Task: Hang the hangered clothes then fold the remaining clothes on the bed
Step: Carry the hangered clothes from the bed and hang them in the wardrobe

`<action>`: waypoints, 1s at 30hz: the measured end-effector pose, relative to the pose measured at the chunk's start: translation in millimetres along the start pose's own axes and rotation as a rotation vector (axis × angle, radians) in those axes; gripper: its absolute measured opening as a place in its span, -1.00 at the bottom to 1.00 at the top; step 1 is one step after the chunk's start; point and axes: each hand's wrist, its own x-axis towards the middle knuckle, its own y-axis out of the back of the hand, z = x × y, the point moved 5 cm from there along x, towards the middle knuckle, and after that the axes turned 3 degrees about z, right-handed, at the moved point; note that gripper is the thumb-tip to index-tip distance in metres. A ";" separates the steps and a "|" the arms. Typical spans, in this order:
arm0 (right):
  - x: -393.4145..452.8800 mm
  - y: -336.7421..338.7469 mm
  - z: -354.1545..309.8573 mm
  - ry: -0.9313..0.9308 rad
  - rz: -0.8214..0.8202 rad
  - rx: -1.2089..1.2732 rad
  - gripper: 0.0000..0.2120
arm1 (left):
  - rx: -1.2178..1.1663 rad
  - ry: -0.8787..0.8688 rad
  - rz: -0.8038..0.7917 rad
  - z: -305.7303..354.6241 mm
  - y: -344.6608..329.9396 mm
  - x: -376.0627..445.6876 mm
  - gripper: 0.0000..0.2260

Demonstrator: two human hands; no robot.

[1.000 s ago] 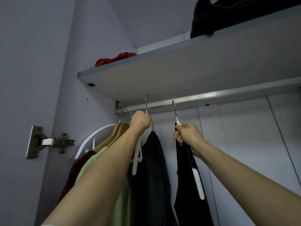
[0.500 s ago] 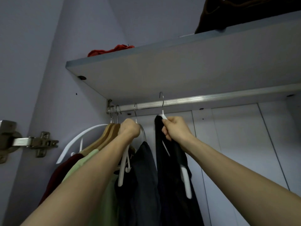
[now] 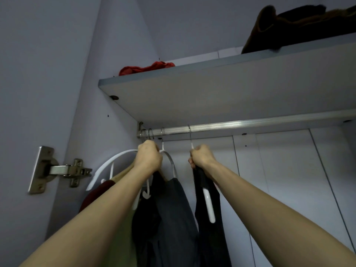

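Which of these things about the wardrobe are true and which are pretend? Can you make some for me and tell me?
1. The right hand grips the white hanger that carries a black garment. True.
2. That hanger's hook is over the metal rail. True.
3. The red cloth hangs from the rail. False: it lies on top of the shelf.
4. The left hand is flat and open. False: it is curled round hangers near the rail's left end.
5. A metal hinge is on the left wall. True.
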 end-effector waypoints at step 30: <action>-414.8 316.6 111.2 -0.448 -0.160 -0.855 -0.76 | -0.130 -0.352 -0.939 139.3 -43.6 -407.1 -0.74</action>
